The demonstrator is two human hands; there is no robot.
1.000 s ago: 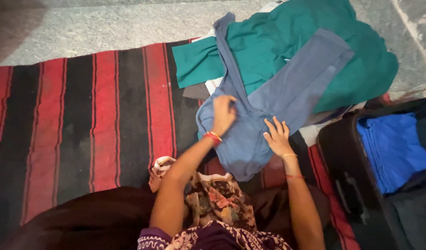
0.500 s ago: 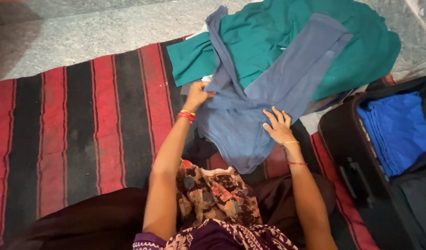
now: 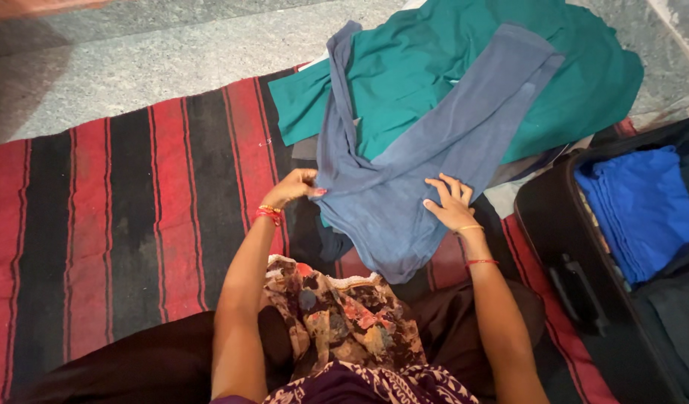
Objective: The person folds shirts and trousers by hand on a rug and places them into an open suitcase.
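A grey-blue garment (image 3: 412, 172) lies spread on a red and black striped mat (image 3: 135, 224), its upper part draped over a dark green garment (image 3: 464, 67). My left hand (image 3: 292, 187) pinches the grey-blue garment's left edge, fingers closed on the cloth. My right hand (image 3: 451, 202) rests flat on the garment's lower right part, fingers spread. Both wrists wear red bangles.
An open black suitcase (image 3: 576, 262) lies at the right with folded bright blue cloth (image 3: 644, 209) inside. A grey stone floor (image 3: 135, 52) lies beyond the mat. My patterned clothing (image 3: 344, 322) covers my lap at the bottom.
My left hand has slid from the middle of the grey-blue garment out to its left edge and taken hold of it. My right hand has stayed pressed on the cloth.
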